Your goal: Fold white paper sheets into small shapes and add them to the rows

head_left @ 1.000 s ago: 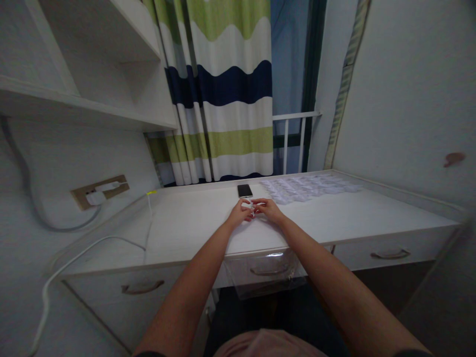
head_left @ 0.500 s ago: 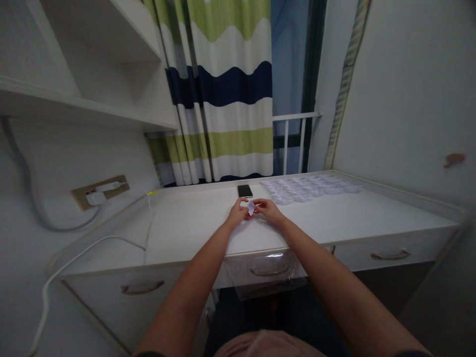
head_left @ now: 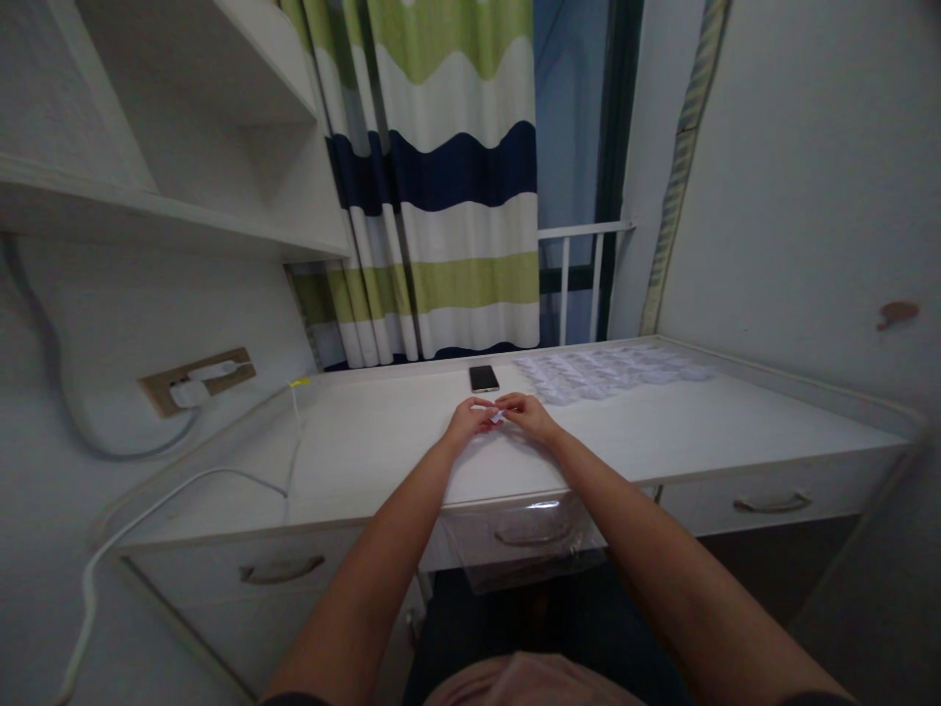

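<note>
Between my fingertips is a small piece of white paper, mostly covered by the fingers. My left hand pinches it from the left. From the other side, my right hand grips it, with the fingertips of both hands nearly meeting. Both hands are just above the white desk. A dark phone lies flat right behind them. To the right rear, rows of small white folded pieces are spread on the desktop; their exact shape is too small to make out.
A clear plastic bag hangs at the front edge over the middle drawer. On the left a white cable crosses the desk edge, below a wall socket. A shelf overhangs the left side. A striped curtain hangs behind.
The paper showed as a larger diamond-like face before; now less of it is visible. My fingers have closed in around it, while the forearms stay nearly in place.
</note>
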{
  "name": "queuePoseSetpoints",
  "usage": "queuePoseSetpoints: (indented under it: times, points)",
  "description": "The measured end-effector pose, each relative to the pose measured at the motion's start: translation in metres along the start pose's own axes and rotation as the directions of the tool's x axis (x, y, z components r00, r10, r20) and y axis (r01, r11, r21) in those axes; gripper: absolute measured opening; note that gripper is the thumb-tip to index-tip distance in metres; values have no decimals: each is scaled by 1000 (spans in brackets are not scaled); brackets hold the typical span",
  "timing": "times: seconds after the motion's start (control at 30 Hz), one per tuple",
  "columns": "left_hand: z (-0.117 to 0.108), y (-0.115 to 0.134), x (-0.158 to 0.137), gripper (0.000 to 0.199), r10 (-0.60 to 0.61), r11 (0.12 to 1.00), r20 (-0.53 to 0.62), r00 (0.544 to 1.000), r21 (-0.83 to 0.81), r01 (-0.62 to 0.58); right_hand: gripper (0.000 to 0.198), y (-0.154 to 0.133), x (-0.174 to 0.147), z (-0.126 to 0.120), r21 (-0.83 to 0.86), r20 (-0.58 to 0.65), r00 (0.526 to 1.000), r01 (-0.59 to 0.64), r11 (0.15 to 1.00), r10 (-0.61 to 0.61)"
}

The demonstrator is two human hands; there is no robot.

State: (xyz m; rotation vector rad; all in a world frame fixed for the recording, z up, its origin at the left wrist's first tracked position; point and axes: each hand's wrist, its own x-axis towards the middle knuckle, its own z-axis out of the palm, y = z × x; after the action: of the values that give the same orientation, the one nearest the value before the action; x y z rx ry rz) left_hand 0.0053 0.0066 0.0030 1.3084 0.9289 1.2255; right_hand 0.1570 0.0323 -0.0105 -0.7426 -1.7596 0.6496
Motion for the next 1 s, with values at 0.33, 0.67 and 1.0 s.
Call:
queuePoseSetpoints:
  times: [0.33, 0.67, 1.0]
  points:
    - [-2, -11, 5, 41, 77, 983, 129, 989, 155, -97, 25, -6, 1, -2, 34, 12, 988, -152, 988, 152]
    - [2, -6, 5, 23, -13, 976, 157, 987, 215, -21, 31, -7, 3, -4, 203, 17, 971, -235, 950, 237]
    - [1, -3, 3, 26, -4, 975, 214, 977, 217, -43, 29, -20, -4, -8, 342, 134, 943, -331, 879, 303]
